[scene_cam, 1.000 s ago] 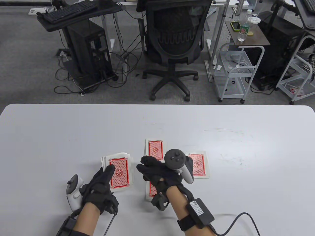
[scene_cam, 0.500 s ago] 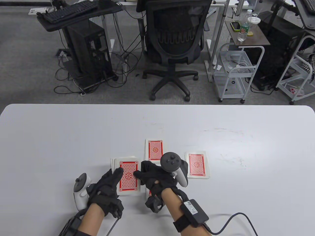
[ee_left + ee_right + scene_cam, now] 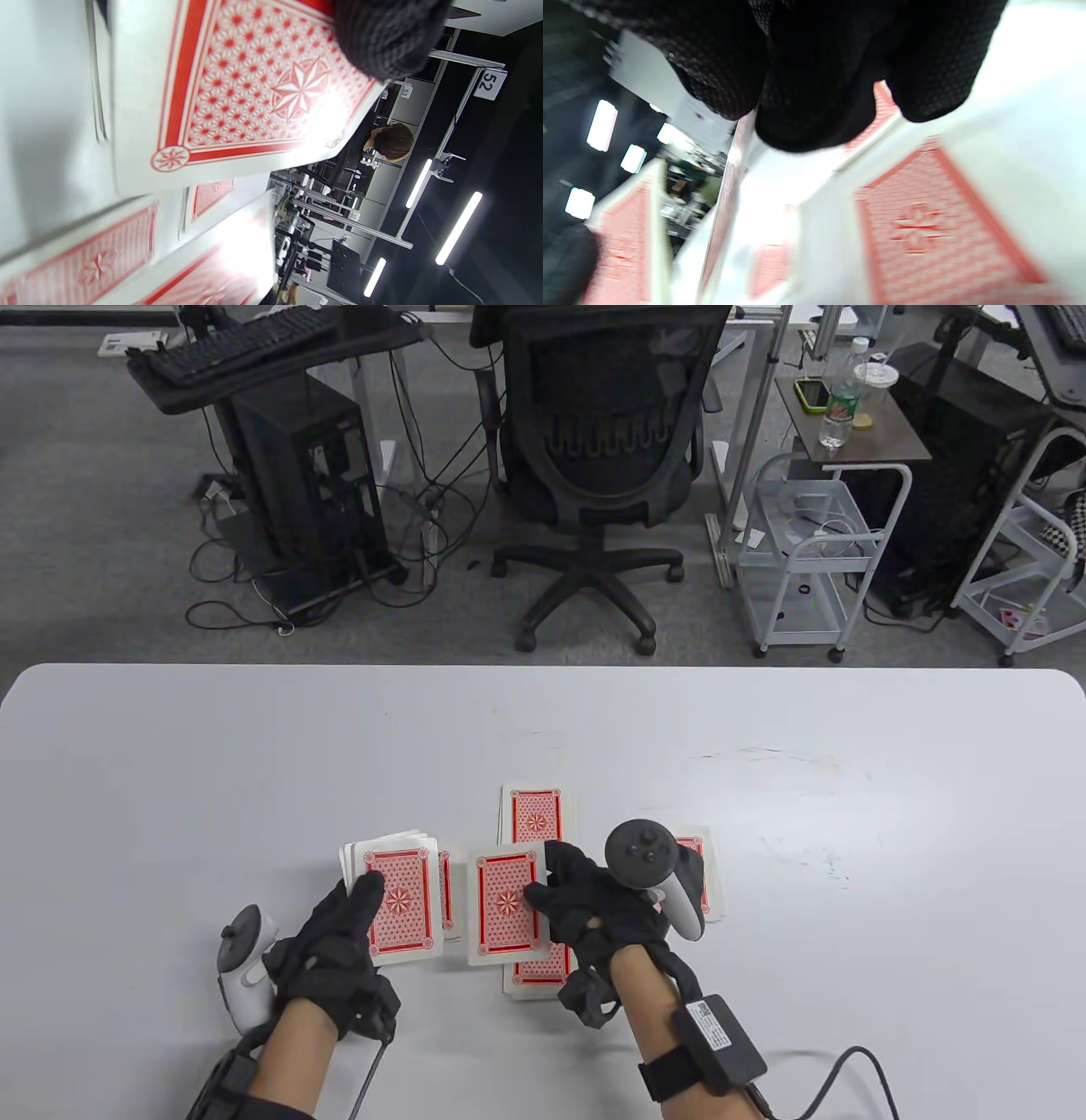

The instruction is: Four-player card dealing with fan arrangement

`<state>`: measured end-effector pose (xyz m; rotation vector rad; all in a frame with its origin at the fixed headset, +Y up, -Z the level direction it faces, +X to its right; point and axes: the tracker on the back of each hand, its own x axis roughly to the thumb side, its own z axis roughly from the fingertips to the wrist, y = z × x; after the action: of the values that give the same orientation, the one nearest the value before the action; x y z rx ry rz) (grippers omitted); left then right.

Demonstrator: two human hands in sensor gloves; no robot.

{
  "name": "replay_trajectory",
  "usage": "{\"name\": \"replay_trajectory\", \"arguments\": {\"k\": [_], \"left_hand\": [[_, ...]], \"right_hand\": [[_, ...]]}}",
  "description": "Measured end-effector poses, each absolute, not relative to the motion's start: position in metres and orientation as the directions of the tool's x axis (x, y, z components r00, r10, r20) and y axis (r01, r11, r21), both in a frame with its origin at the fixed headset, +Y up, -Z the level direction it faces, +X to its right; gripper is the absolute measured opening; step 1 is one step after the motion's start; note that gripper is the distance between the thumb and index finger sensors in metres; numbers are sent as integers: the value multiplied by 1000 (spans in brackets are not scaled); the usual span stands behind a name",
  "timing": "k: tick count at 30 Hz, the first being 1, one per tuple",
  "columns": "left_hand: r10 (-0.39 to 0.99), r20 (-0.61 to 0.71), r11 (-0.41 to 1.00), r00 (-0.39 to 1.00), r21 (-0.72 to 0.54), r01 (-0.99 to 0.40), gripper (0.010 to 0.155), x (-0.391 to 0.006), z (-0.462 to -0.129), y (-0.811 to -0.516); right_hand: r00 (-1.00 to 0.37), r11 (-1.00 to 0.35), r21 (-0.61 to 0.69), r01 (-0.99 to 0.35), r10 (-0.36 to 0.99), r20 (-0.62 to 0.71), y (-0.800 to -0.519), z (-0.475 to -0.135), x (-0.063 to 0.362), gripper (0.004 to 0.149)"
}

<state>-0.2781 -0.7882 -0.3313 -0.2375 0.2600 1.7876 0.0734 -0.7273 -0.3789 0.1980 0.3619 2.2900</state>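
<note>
My left hand (image 3: 361, 912) grips the red-backed deck (image 3: 397, 899), thumb on its top card; the left wrist view shows that card back (image 3: 254, 84) under the thumb (image 3: 382, 34). My right hand (image 3: 551, 886) pinches a single card (image 3: 506, 903) by its right edge, face down, over the near pile (image 3: 539, 976). The far pile (image 3: 534, 813) lies beyond it. The right pile (image 3: 708, 882) is partly hidden behind my right tracker. A sliver of the left pile (image 3: 447, 899) shows between deck and held card. In the right wrist view my fingers (image 3: 814, 84) hang over a pile card (image 3: 925, 224).
The white table (image 3: 170, 780) stretches wide on both sides and toward the far edge. Beyond it stand an office chair (image 3: 607, 466), a white cart (image 3: 806, 560) and a computer tower (image 3: 301, 483). A cable (image 3: 848, 1069) trails from my right wrist across the table.
The deck moved right to meet my right hand, then back left. My right hand took the top card off it and carried it right, over the near pile.
</note>
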Motion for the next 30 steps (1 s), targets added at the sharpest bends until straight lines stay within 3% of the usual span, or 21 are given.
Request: {"name": "replay_trajectory", "arguments": {"k": [6,7,9,11,15,18,22,24,27,30], "left_hand": [[927,-296,-221,-230,65,-973,47,-280,-331,-789],[929,-294,-218,-227,64,-974,47,-279,-330,-788],[930,-291,-217,-225,60,-974,47,-279,-331,-788],[929,-290,-222,-230,60,-973,48,-279,-331,-789],[928,-287,-230,-236,55,-972,47,-278,-331,-788],[925,-281,-252,-254,43,-967,47,-272,-330,-787],[922,-282,-277,-264,-7,-961,47,-258,-327,-784],[924,-286,-276,-256,-35,-960,47,-250,-325,-783],[928,-287,-265,-236,-67,-962,47,-241,-323,-781],[939,-280,-231,-198,-89,-969,46,-235,-321,-779]], "right_hand": [[-915,-865,331,-377,403,11,-747,-378,57,79],[-957,-909,319,-270,291,20,-749,-378,53,80],[-988,-943,301,-138,154,30,-753,-379,48,80],[-994,-940,330,-90,106,32,-759,-379,46,78],[-980,-942,282,-183,197,22,-747,-379,52,75],[-934,-912,237,-336,355,44,-730,-377,53,70],[-710,-734,237,-637,678,190,-717,-371,39,63],[-568,-608,320,-726,793,220,-720,-368,27,66],[-499,-539,356,-763,842,204,-724,-363,14,73],[-520,-529,332,-781,845,123,-727,-359,8,62]]}}
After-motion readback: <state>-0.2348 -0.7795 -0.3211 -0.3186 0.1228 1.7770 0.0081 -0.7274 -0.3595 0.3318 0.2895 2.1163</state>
